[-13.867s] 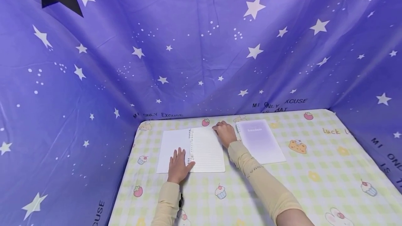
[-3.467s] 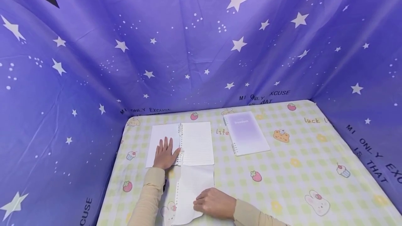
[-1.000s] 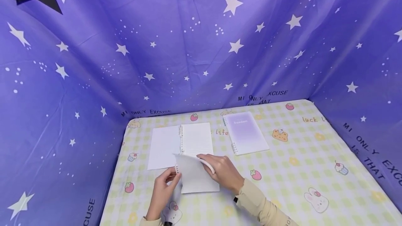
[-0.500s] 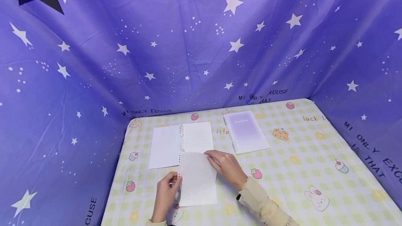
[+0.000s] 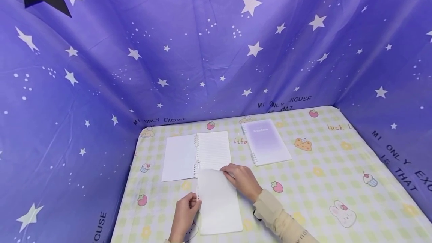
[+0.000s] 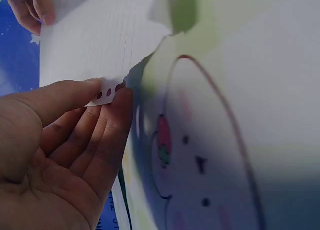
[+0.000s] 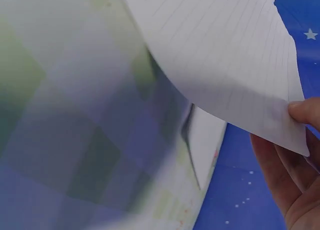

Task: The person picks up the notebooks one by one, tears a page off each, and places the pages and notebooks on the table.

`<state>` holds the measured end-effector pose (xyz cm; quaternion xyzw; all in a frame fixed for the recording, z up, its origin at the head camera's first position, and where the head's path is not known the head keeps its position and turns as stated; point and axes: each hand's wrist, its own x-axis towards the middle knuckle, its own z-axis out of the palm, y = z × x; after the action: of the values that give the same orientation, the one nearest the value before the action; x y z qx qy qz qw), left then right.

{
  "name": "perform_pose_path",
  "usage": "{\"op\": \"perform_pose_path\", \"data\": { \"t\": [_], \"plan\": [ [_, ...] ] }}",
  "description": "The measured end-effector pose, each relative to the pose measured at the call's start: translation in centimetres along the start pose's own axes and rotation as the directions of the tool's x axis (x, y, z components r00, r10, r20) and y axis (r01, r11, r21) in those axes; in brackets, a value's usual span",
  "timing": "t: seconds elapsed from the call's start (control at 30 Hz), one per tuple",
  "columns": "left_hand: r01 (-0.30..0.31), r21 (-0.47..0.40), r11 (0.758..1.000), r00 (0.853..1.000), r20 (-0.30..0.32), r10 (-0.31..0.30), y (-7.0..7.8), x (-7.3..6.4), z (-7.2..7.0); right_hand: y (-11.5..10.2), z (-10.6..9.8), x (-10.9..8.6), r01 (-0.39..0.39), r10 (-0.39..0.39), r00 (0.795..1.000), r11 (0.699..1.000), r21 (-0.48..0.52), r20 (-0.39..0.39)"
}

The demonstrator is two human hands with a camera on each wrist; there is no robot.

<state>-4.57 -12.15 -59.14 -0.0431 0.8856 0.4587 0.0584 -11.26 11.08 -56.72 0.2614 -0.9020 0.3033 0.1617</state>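
A loose white lined sheet [image 5: 219,205], with punched holes and a torn edge along its left side, lies over the table in front of an open ring-bound notebook [image 5: 213,147]. My left hand [image 5: 183,213] pinches the holed margin; the left wrist view shows thumb and fingertips on the paper [image 6: 90,45] beside the holes. With the right hand [image 5: 243,181] I pinch the far right corner. Seen from the right wrist, the sheet [image 7: 225,50] curves up off the table toward that hand. Its far edge overlaps the lower part of the notebook's lined page.
Right of the open notebook lies a closed purple notebook [image 5: 268,141] marked "freedom". A green-and-white checked cloth [image 5: 310,186] with cartoon prints covers the table. Purple star-patterned curtains [image 5: 202,48] hang behind and at both sides.
The sheet came out of the notebook; the left hand moved from the notebook to its margin. Over the last second, the curled sheet was straightened and drawn nearer, both hands on it.
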Motion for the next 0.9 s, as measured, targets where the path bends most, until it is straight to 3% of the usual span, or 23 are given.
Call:
{"op": "perform_pose_path", "data": {
  "t": [0.23, 0.6, 0.9],
  "plan": [
    [0.053, 0.105, 0.993, 0.998, -0.036, -0.049, 0.1, -0.6, 0.6, 0.5, 1.3, 0.0, -0.035, 0.036, 0.998, 0.999, -0.023, 0.051],
    [0.063, 0.192, 0.979, 0.997, -0.062, -0.052, 0.6, -1.4, 1.1, 0.9, 2.4, 0.0, -0.098, 0.101, 0.988, 0.995, -0.029, 0.118],
    [0.136, 0.288, 0.948, 0.988, -0.109, -0.108, 0.9, -1.7, 1.4, 1.3, 3.2, -0.2, -0.132, 0.136, 0.973, 0.991, -0.036, 0.187]
  ]
}}
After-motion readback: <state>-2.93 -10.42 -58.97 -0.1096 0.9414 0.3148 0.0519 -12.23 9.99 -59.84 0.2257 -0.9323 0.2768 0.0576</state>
